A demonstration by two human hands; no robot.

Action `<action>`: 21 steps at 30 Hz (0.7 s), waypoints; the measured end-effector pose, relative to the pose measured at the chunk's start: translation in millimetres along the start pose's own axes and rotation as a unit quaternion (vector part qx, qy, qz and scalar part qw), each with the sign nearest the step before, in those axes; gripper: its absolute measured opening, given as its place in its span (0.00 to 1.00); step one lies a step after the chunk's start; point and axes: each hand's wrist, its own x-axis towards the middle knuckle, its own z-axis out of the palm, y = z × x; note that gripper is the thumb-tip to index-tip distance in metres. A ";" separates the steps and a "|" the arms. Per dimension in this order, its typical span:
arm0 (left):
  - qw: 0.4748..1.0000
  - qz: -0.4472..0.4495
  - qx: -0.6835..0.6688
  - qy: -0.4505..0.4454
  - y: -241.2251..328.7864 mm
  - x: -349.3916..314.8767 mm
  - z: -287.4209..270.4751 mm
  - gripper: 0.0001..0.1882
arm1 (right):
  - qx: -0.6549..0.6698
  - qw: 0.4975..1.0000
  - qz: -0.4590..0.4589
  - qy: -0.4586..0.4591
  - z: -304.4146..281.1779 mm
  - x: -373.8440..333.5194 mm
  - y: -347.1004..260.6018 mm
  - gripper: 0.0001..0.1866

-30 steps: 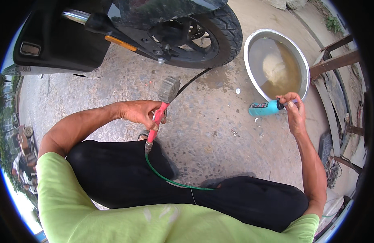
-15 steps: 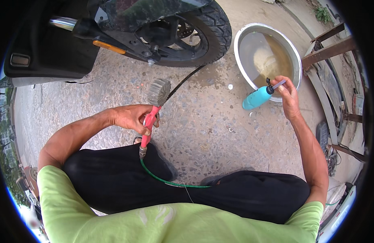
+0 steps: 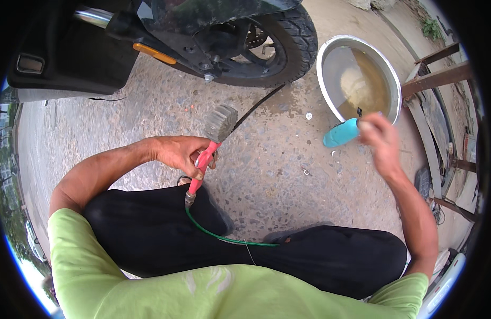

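My left hand (image 3: 184, 154) is closed round the red handle of a tire inflator gun (image 3: 204, 159). Its ribbed grey gauge housing (image 3: 221, 122) points up and away from me. A green air hose (image 3: 208, 232) joins the lower end, and a black hose (image 3: 259, 104) runs from near the gauge towards the motorbike tire (image 3: 301, 45). On the right, my right hand (image 3: 381, 141) is closed at the neck of a teal squeeze bottle (image 3: 340, 134), its fingers blurred by motion and hiding the spout. I cannot tell whether the bottle rests on the ground.
A wide metal basin (image 3: 321, 80) of cloudy water stands behind the bottle. The motorbike's dark body (image 3: 75, 58) fills the upper left. Rusty metal bars (image 3: 437, 80) stand along the right. My knees lie below, above rough concrete ground (image 3: 267, 175).
My right hand has shifted on the bottle's neck and now covers the pale spout that showed before. My left hand keeps its hold on the inflator gun. The view has moved slightly.
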 end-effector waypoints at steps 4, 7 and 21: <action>0.999 -0.003 0.034 -0.025 14.1 -11.8 3.6 0.32 | 0.085 0.928 0.332 -0.147 90.5 56.6 28.9 0.37; 0.996 0.014 0.077 -0.049 20.4 -13.6 4.6 0.33 | 0.253 0.877 0.407 0.003 127.8 95.6 58.0 0.41; 0.998 0.052 -0.015 -0.020 -9.0 -45.9 1.0 0.33 | 0.705 0.683 0.140 0.130 167.8 116.9 68.5 0.28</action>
